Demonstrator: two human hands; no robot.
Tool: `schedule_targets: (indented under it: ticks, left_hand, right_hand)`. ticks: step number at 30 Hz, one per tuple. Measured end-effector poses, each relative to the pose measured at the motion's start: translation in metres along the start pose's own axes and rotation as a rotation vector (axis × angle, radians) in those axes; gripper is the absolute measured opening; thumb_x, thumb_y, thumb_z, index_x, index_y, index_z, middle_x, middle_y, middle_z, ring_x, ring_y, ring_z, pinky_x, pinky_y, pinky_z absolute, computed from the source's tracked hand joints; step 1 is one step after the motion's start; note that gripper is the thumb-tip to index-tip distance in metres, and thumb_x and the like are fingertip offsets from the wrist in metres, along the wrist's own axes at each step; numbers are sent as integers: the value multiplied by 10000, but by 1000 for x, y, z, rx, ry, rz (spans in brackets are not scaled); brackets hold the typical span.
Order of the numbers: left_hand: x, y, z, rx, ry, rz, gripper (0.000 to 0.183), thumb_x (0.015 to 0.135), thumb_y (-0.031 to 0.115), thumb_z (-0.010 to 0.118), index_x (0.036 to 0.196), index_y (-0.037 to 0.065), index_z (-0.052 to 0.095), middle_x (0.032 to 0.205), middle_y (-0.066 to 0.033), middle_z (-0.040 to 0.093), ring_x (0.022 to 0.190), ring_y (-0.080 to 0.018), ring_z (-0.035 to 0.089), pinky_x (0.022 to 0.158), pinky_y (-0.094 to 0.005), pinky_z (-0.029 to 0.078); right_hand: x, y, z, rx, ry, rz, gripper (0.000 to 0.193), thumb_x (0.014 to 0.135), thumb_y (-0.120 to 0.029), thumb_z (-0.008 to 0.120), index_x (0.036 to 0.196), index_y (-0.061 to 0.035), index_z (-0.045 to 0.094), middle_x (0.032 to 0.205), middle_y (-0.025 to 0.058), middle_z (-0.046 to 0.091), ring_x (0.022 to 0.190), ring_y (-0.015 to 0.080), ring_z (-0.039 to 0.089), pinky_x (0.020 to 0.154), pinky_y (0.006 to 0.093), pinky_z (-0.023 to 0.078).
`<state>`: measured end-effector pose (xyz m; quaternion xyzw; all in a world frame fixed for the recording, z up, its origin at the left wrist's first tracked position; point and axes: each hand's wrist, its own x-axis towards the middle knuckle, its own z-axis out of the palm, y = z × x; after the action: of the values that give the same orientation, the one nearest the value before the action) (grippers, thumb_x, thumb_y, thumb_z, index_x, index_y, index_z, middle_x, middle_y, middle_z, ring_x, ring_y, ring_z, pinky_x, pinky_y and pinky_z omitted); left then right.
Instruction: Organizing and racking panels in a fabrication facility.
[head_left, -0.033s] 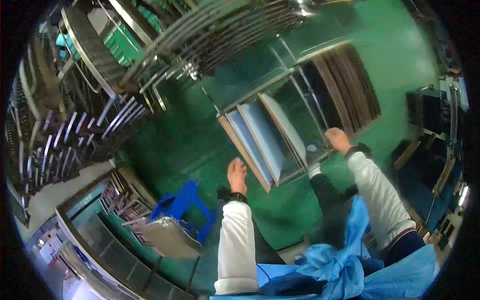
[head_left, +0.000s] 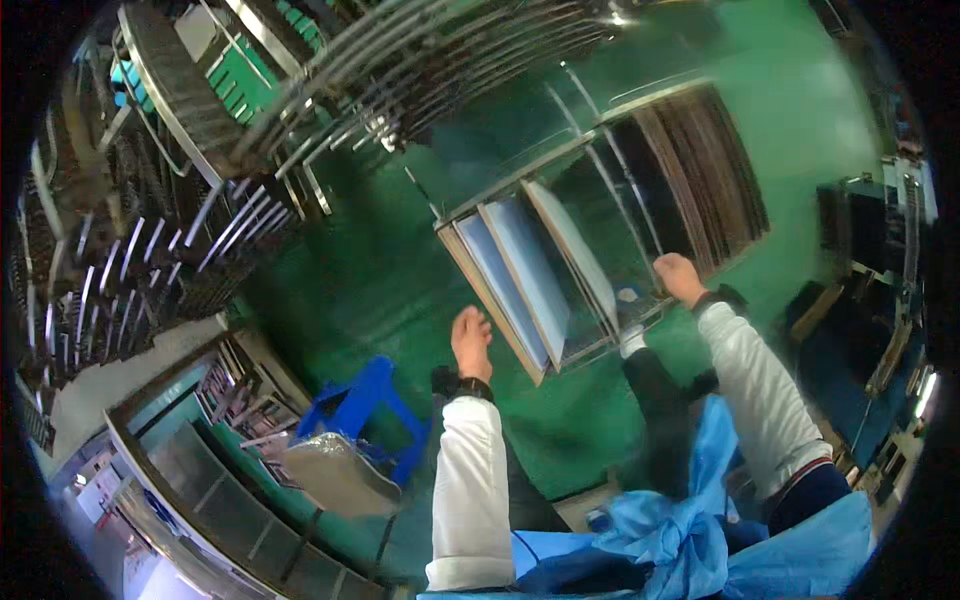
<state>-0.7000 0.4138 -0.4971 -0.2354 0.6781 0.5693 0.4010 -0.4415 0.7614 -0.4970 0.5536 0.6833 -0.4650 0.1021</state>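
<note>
Right hand (head_left: 680,280) closes on the slim silver rack bar (head_left: 632,190), as before; left hand (head_left: 471,343), half-open and empty, now spreads its fingers slightly more.

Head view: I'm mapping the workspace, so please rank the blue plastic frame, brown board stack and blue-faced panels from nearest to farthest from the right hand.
1. Brown board stack: just ahead of the right hand.
2. Blue-faced panels: to its left.
3. Blue plastic frame: far to its left.
</note>
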Motion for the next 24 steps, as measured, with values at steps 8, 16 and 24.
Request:
schedule_targets:
  ticks: [8, 16, 24]
  left_hand:
    - [101, 1, 14, 75, 109, 132, 468, 967, 332, 549, 1327, 37, 491, 1188, -77, 590, 1070, -203, 548, 898, -342, 439]
    - [161, -54, 17, -358, -8, -120, 429, 986, 331, 514, 1297, 35, 500, 1145, -80, 618, 987, -214, 593, 860, -360, 476]
    - [190, -80, -3, -362, 0, -104, 419, 980, 349, 510, 1264, 41, 510, 1080, -94, 626, 920, -238, 610, 810, -376, 497]
  right_hand:
    - [94, 54, 67, -194, 126, -65, 587, 879, -302, 637, 1296, 80, 479, 1229, 244, 580, 1112, 341, 581, 923, 367, 457]
    - [118, 41, 74, -56, -100, 88, 684, 900, -330, 622, 1384, 86, 375, 1353, 244, 499, 1260, 334, 484, 1030, 377, 385]
    - [113, 27, 87, -31, -111, 75, 722, 893, -318, 632, 1412, 82, 330, 1398, 238, 445, 1266, 312, 469, 1036, 353, 373]
